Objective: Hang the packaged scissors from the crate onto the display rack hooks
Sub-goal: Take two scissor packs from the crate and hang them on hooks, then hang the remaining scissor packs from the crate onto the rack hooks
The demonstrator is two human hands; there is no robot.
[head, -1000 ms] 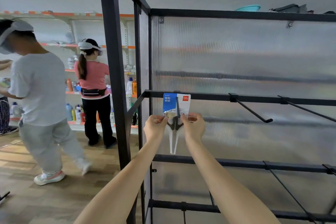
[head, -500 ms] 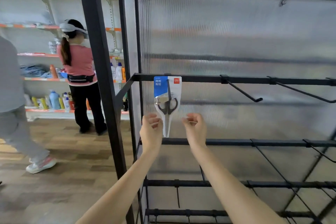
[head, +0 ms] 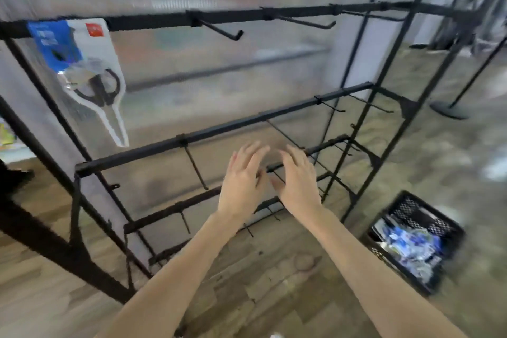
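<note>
Both hands have let go of the pack and dropped low; left hand (head: 241,186) & right hand (head: 297,186) spread wide, holding nothing. Crate (head: 414,239) w/ more packs sits on floor, right. Scissors pack (head: 82,68) hangs tilted on top rail; it may slip off if bumped. Writing too blurry to read.

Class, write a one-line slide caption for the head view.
One scissors pack hangs on the rack's top bar; left hand and right hand open, empty; crate on floor.
</note>
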